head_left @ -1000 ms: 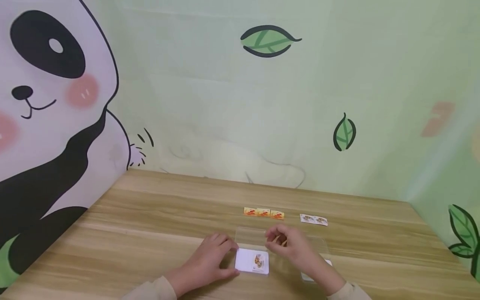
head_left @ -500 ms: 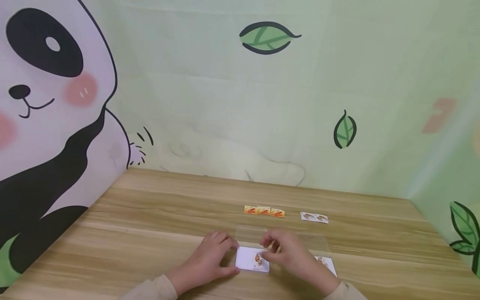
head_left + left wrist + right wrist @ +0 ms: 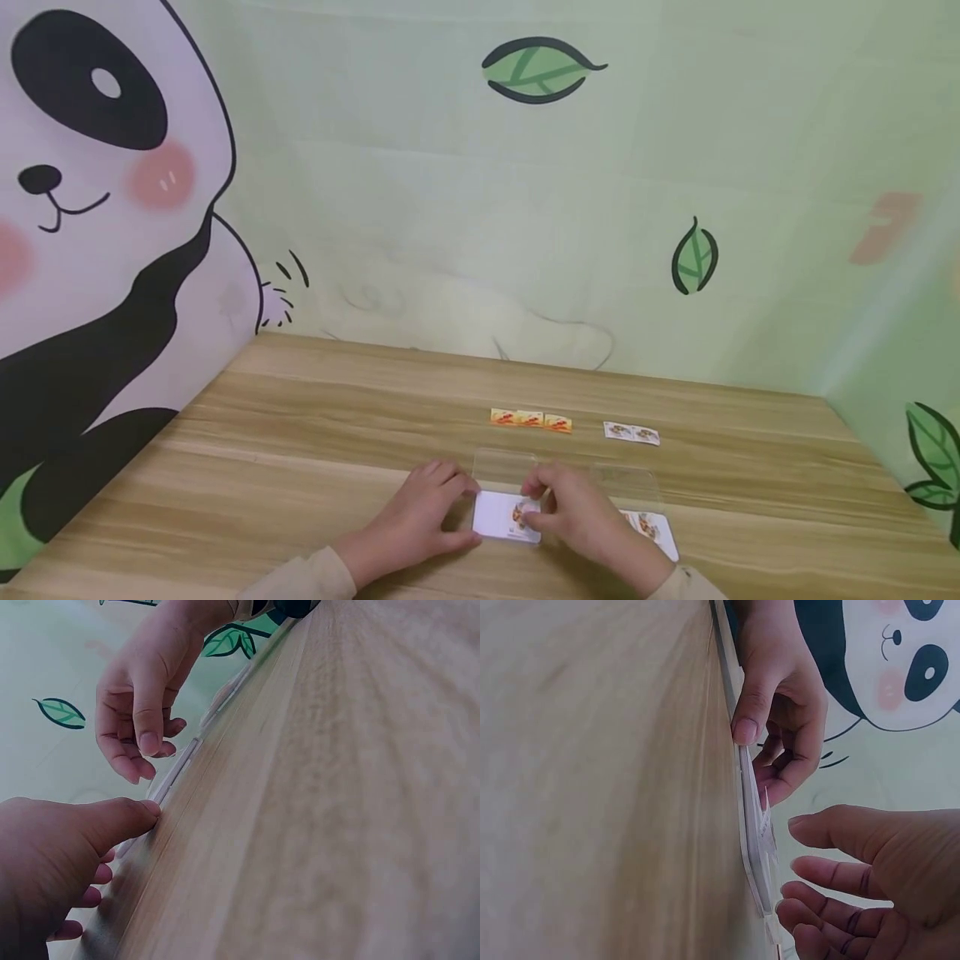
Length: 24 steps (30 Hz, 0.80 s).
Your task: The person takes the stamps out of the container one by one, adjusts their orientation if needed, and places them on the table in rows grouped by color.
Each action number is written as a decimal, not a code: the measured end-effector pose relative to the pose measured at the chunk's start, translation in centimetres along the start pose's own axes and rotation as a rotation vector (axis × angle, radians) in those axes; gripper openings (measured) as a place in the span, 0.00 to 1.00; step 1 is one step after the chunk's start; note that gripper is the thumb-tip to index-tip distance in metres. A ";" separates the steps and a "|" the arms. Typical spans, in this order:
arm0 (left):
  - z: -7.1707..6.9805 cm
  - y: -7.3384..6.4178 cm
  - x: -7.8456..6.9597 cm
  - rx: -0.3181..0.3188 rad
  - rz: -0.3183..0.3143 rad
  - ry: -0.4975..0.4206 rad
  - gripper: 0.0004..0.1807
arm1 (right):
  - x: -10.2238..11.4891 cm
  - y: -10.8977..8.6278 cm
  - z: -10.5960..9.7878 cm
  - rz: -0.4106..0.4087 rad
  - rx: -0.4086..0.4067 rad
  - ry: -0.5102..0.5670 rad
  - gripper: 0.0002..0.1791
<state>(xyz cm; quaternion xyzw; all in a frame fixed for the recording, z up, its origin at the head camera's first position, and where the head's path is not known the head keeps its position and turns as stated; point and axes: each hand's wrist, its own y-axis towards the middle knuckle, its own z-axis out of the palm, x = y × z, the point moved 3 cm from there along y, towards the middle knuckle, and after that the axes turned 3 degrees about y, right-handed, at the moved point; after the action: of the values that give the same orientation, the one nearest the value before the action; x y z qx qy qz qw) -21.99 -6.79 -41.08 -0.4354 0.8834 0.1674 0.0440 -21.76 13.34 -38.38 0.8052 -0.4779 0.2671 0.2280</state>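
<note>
A flat clear-lidded case [image 3: 491, 514] with a white base lies on the table, its transparent lid [image 3: 504, 462] folded back. My left hand [image 3: 420, 512] holds the case at its left end, thumb at the near edge and index finger at the far corner. On the right part of the white base is a small food-picture card [image 3: 520, 517], partly covered by my right thumb. My right hand [image 3: 581, 508] is over that end, thumb and fingers apart. In the right wrist view, the small card [image 3: 766, 832] stands tilted up from the case, close to the loosely bent right fingers [image 3: 829, 832].
Beside the right forearm lies a second open case [image 3: 654, 533] with a food picture, partly hidden; its clear lid [image 3: 626, 483] is folded back. Farther back are a row of orange-yellow picture cards [image 3: 530, 420] and a pair of white picture cards [image 3: 632, 432]. A printed backdrop [image 3: 420, 208] borders the table.
My right hand has moved a little left and down onto the right end of the case, its thumb now over the picture card. More of the second case shows. The left hand stays put.
</note>
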 end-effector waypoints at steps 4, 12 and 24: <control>0.0 0.0 -0.1 0.000 0.006 -0.002 0.25 | -0.2 -0.1 0.1 0.004 0.004 0.010 0.10; -0.2 0.1 -0.2 -0.002 0.010 0.002 0.25 | -0.4 -0.1 0.5 -0.038 -0.035 -0.068 0.09; 0.0 0.0 0.0 -0.019 0.012 0.000 0.25 | -0.3 -0.1 0.8 -0.019 -0.037 -0.090 0.09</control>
<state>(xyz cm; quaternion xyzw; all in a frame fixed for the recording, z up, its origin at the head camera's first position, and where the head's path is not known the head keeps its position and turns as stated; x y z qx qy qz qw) -22.00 -6.73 -41.08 -0.4306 0.8843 0.1762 0.0390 -21.68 13.10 -39.19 0.8166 -0.4849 0.2195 0.2233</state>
